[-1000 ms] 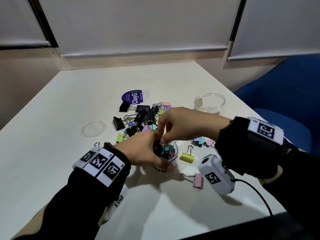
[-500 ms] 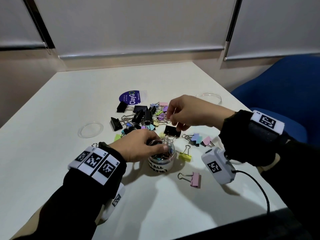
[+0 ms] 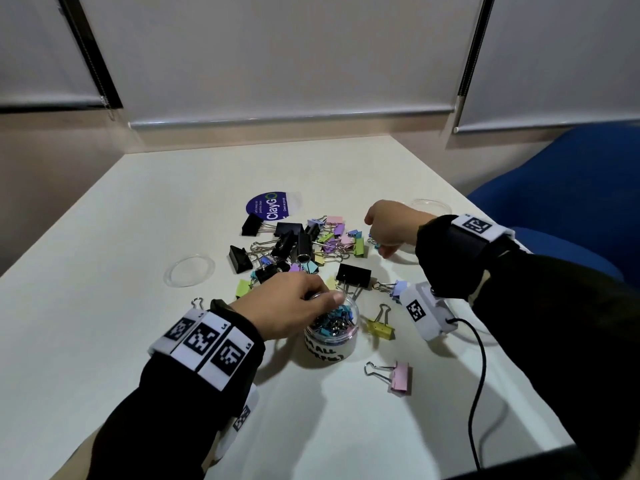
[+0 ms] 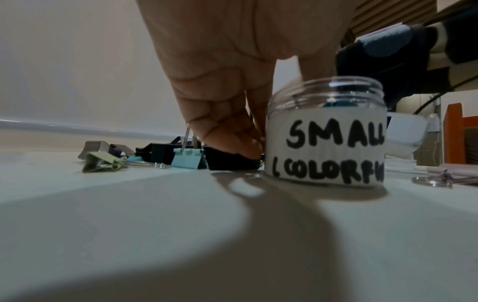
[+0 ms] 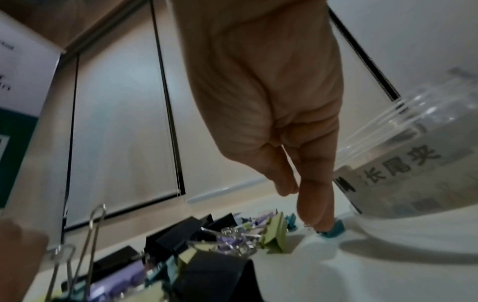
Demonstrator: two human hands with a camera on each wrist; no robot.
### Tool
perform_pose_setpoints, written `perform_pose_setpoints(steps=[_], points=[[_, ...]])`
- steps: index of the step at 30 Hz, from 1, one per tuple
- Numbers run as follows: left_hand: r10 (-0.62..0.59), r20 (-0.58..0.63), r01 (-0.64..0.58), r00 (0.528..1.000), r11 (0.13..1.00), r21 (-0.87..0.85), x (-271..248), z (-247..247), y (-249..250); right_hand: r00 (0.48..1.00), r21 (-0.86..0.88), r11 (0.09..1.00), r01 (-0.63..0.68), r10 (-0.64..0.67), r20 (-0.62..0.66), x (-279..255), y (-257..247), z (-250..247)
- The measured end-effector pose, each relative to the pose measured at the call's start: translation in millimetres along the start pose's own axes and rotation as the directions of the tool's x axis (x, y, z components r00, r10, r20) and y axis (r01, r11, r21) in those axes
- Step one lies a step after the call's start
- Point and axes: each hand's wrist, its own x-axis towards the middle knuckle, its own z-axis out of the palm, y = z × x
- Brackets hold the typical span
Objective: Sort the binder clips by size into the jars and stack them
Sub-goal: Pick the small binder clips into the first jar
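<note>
Fingertips of the right hand (image 5: pixel 297 183) are pinched on a small teal clip (image 5: pixel 333 229) lying on the counter (image 3: pixel 104 341); the upright jar (image 3: pixel 330 336) is gripped by the left hand (image 3: pixel 287 310).

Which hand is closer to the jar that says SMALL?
Left. The left hand grips the SMALL jar at its rim; the right hand is farther back, touching a teal clip.

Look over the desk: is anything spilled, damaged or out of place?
Nothing looks damaged. Binder clips lie loose in a heap on the table, unsorted rather than spilled. The small jar stands upright, lidless, with a clear lid lying apart.
</note>
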Motion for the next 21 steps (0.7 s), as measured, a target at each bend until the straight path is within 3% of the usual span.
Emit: perform_pose_setpoints(steps=[9,21], points=[[-0.012,0.088,0.022,0.996,0.993,-0.113,-3,-1,-2,0.997,-0.42,0.905,0.062,-0.071,-0.006,10,-8,7],[0.009,0.167,-0.014,0.986,0.999,0.029,-6,-4,3,0.999,-0.444,0.895,0.031,-0.018,0.034,20,-4,16]])
